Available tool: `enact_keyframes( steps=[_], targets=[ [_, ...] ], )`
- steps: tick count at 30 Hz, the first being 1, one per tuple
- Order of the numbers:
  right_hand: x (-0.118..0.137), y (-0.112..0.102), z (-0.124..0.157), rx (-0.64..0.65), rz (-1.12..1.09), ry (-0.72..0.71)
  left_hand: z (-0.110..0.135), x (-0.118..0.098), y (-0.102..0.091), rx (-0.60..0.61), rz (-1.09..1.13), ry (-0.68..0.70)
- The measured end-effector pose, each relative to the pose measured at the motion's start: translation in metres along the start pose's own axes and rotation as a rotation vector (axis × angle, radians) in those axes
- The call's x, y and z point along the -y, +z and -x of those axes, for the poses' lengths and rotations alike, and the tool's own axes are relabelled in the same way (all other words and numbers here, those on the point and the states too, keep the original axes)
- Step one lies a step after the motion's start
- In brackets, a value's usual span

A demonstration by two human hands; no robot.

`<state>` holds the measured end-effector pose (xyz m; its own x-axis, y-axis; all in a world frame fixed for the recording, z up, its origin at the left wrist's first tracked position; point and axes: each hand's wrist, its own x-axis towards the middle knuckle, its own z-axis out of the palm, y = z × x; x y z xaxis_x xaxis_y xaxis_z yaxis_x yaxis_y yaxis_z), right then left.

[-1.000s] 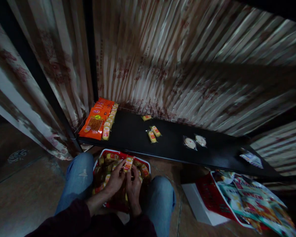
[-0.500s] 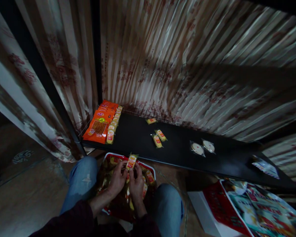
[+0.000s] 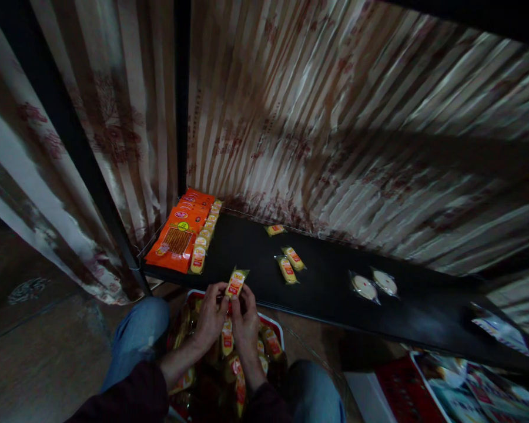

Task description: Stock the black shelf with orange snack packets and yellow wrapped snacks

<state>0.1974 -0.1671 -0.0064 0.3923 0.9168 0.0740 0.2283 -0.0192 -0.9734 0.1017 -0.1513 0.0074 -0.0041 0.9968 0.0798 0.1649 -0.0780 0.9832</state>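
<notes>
My left hand (image 3: 209, 320) and my right hand (image 3: 245, 320) both pinch one small yellow-and-red snack packet (image 3: 236, 282), held upright just above a red tray (image 3: 271, 323) full of the same packets between my knees. The packet sits close to the front edge of a low black shelf (image 3: 326, 294). On that shelf a row of like packets (image 3: 201, 247) lies beside orange snack bags (image 3: 180, 235) at the left end.
Three loose yellow packets (image 3: 287, 264) and two round clear-wrapped cakes (image 3: 374, 285) lie further right on the shelf. A white-blue packet (image 3: 500, 329) rests at its far right. Striped curtains hang behind and to the left. A printed carton (image 3: 445, 393) stands on the floor at right.
Both hands have lifted the packet out of the tray and up toward the shelf edge. The view has tilted, so the shelf sits lower in the picture.
</notes>
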Motion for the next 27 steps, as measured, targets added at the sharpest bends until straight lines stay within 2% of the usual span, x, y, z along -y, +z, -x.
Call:
enact_keyframes(
  steps=[8,14,20,27],
  targets=[
    [0.002,0.012,-0.047,0.012,0.041,-0.045,-0.04,-0.003,0.007,-0.07,-0.033,0.042],
    [0.003,0.025,-0.088,0.011,0.06,-0.091,-0.072,-0.006,0.016,-0.099,-0.051,-0.029],
    [-0.003,0.037,-0.127,-0.011,0.101,-0.164,-0.107,-0.004,0.025,-0.068,-0.031,-0.102],
    [-0.001,0.059,-0.176,-0.072,0.196,-0.176,-0.151,-0.022,0.03,-0.066,-0.09,-0.191]
  ],
)
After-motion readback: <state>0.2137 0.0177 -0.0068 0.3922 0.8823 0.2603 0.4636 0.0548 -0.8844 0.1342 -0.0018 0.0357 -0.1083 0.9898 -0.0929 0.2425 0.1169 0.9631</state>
